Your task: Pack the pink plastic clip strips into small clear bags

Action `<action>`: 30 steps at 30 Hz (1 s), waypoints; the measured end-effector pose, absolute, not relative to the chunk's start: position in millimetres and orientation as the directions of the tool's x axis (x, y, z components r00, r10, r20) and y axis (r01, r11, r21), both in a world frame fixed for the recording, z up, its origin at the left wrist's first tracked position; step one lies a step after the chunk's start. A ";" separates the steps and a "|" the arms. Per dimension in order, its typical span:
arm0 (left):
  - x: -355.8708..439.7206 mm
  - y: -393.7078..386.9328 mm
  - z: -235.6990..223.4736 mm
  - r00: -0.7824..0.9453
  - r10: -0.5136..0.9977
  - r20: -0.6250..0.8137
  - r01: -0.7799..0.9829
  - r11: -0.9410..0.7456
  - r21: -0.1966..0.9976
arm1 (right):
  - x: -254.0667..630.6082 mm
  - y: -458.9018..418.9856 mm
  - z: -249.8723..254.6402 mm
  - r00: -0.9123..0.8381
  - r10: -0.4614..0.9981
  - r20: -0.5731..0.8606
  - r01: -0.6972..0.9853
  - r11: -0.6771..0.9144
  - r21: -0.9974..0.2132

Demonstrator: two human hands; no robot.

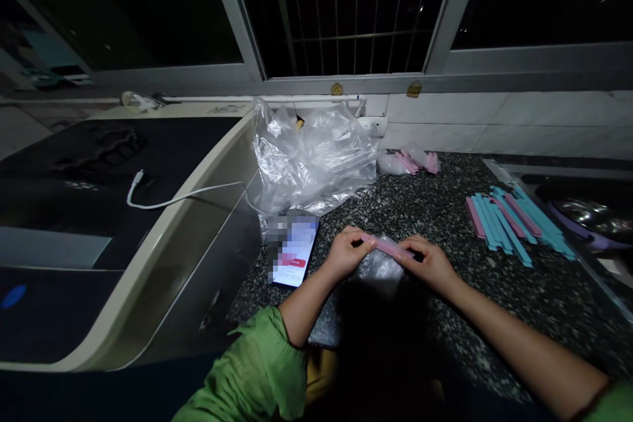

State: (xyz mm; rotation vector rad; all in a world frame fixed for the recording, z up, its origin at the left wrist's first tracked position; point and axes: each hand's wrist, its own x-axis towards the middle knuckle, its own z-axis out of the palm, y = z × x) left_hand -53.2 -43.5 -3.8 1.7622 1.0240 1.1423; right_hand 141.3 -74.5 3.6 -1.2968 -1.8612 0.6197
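A flat pink plastic strip (pixel 388 247), shaped like a bag-sealing clip, is stretched between my two hands above the counter. My left hand (pixel 349 252) pinches its left end between thumb and fingers. At the other end, my right hand (pixel 426 262) grips it in the same way. Just below the strip lies a small clear plastic bag (pixel 383 271); I cannot tell whether the strip touches it. Several blue strips (pixel 497 224) and pink strips (pixel 475 217) lie in a loose pile to the right of my right hand.
A lit phone (pixel 295 254) lies left of my left hand. Large crumpled clear plastic (pixel 316 158) stands behind it. Small bags with pink strips (pixel 408 161) rest near the wall. A washing machine (pixel 163 224) with a white cable (pixel 198 192) borders the left; a purple-rimmed basin (pixel 586 227) sits right.
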 end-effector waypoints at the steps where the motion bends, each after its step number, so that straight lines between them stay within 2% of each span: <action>1: -53.2 -43.8 -3.1 0.275 0.915 0.297 0.205 -0.357 0.911 | 141.1 -74.6 3.7 -0.184 0.931 0.316 0.554 0.364 -0.749; 9: -51.9 -46.9 2.0 0.375 0.901 0.220 0.337 -0.353 0.873 | 146.6 -73.3 7.1 -0.106 0.933 0.343 0.523 0.346 -0.779; 15: -51.8 -44.5 -4.9 0.408 0.885 0.225 0.342 -0.377 0.861 | 150.4 -71.9 9.9 -0.045 0.930 0.364 0.530 0.331 -0.781; 22: -52.0 -46.4 0.3 0.500 0.848 0.177 0.359 -0.389 0.849 | 152.9 -72.7 15.3 -0.089 0.923 0.374 0.511 0.364 -0.778; 24: -54.5 -49.8 5.9 0.432 0.884 0.178 0.471 -0.389 0.792 | 154.0 -72.6 14.9 -0.091 0.927 0.365 0.510 0.358 -0.782; 26: -58.3 -53.8 11.9 0.280 0.934 0.224 0.647 -0.356 0.675 | 154.5 -72.2 13.4 -0.073 0.932 0.354 0.514 0.339 -0.788; 28: -62.1 -57.0 16.4 0.137 0.954 0.268 0.790 -0.268 0.551 | 154.6 -71.8 11.5 -0.060 0.939 0.340 0.516 0.320 -0.794; 30: -64.6 -58.6 18.1 0.061 0.965 0.255 0.855 -0.182 0.486 | 154.2 -71.5 10.2 -0.055 0.944 0.325 0.518 0.305 -0.799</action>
